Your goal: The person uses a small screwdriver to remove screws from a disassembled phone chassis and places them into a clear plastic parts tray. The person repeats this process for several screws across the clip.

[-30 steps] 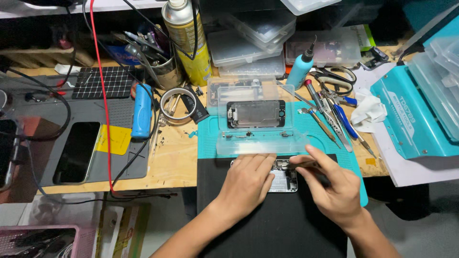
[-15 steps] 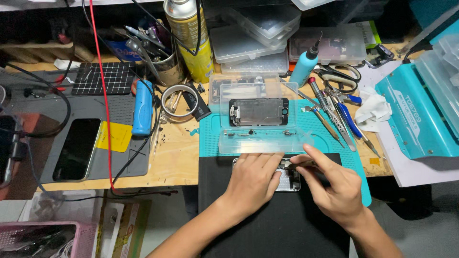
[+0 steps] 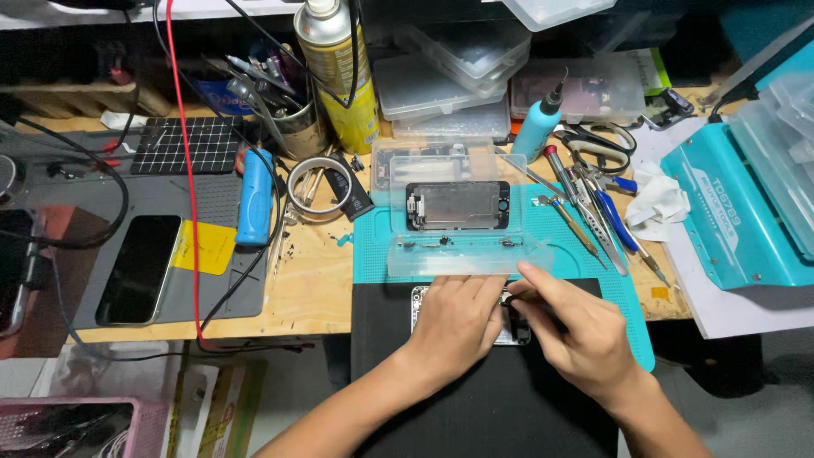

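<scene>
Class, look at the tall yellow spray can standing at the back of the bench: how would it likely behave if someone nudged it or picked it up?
The spray can stands upright, tall and narrow, so it would probably tip easily. Once down, its round body would likely roll. It looks rigid metal, so probably stiff and smooth to grip.

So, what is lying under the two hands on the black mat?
An opened phone body lies on the black mat. Only its metal edges show, between and beside the left hand and right hand. The middle is covered.
</scene>
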